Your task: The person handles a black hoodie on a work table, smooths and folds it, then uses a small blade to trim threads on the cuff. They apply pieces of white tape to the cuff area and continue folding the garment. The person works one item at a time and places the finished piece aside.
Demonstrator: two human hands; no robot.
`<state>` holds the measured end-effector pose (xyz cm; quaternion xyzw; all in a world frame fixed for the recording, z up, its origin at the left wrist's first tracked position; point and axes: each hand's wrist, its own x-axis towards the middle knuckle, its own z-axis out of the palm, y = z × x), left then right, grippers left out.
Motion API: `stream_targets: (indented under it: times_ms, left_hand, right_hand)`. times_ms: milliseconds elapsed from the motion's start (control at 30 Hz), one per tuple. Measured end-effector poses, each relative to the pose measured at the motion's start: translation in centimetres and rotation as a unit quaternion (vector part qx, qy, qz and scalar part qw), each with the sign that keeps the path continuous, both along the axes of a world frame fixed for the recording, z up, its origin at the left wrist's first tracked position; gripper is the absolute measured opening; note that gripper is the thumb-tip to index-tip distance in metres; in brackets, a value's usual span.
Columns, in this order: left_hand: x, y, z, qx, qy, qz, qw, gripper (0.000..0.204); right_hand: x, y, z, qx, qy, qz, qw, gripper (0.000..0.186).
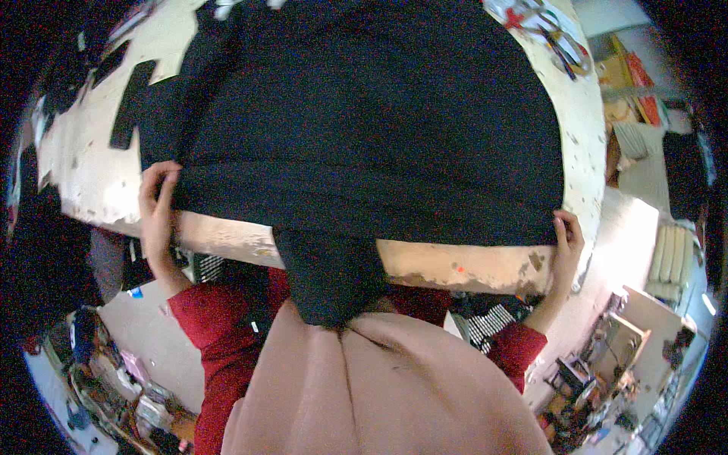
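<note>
A large black cloth (364,121) covers much of a worn, pale worktable (462,262), with a narrower piece of it hanging over the near edge at the middle. My left hand (159,201) holds the cloth’s left edge, thumb and fingers closed on it. At the cloth’s lower right corner, my right hand (565,235) has its curled fingertips on the fabric. Both red-sleeved forearms come up from below, either side of a pale pinkish garment (387,379) at the bottom.
Scissors and other small tools (546,38) lie at the upper right. Dark strips (130,106) lie on the table’s left part. Beyond the right side are a padded pale green item (671,258) and a wooden frame (626,334). Cluttered objects (144,394) stand at the lower left.
</note>
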<state>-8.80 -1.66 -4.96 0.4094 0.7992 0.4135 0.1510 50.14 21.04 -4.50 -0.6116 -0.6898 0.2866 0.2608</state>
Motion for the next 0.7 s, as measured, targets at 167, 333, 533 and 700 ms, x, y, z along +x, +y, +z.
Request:
stream_targets:
  times_ms: [167, 333, 533, 700]
  left_hand:
    - [-2.3, -1.9, -1.7, 0.013, -0.053, -0.003, 0.999, 0.015]
    - [-1.0, -1.0, -0.7, 0.008, -0.029, 0.014, 0.999, 0.017]
    - [-1.7, -1.3, -1.1, -0.027, -0.066, 0.09, 0.993, 0.027]
    - [-3.3, -5.7, -0.7, -0.036, -0.037, -0.05, 0.997, 0.024]
  right_hand:
    - [-0.7, 0.1, 0.2, 0.006, 0.005, 0.001, 1.0, 0.013]
    - [-0.9, 0.2, 0.2, -0.009, 0.05, -0.007, 0.999, 0.014]
    - [-0.4, 0.1, 0.0, 0.03, 0.038, -0.01, 0.999, 0.012]
    - [1.7, -1.3, 1.5, 0.096, -0.002, 0.074, 0.993, 0.017]
